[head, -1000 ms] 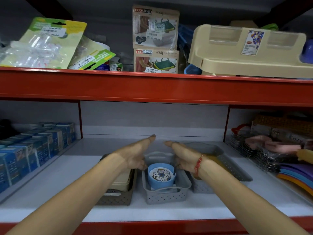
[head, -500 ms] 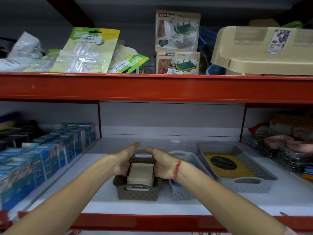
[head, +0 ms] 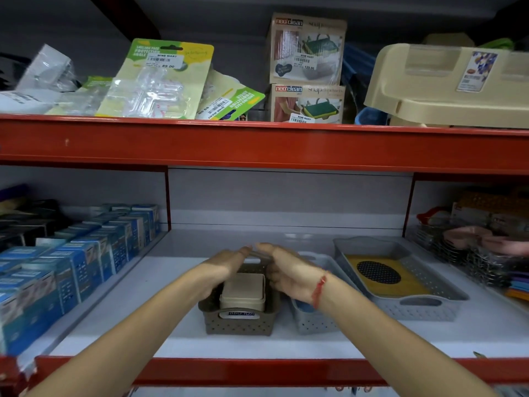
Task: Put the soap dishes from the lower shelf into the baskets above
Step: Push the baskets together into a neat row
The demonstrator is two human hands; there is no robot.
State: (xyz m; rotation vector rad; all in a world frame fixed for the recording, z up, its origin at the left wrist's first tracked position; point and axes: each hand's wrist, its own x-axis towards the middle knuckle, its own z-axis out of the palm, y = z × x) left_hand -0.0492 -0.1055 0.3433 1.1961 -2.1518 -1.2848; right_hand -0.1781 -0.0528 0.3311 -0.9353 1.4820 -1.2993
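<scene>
A brown perforated basket (head: 237, 322) stands on the white shelf and holds a beige square soap dish (head: 243, 293). My left hand (head: 223, 267) presses flat against the basket's left side. On the right side my right hand (head: 286, 270), with a red thread at the wrist, does the same. The fingertips of both hands almost meet over the basket's back rim. Right of it, a small grey basket (head: 312, 319) shows a bit of a blue soap dish (head: 303, 306), mostly hidden by my right wrist. A larger grey basket (head: 423, 308) holds a yellow soap dish (head: 380, 276).
Rows of blue boxes (head: 71, 267) fill the left bay. Wire racks and pink items (head: 472, 253) crowd the right bay. A red shelf beam (head: 257, 144) runs overhead, with packets, soap-dispenser boxes and a beige caddy (head: 446, 90) above it. A red front rail (head: 229, 371) edges the shelf.
Both hands left the small grey basket and moved left to the brown basket. Since half a second ago their fingertips have drawn closer together over its back.
</scene>
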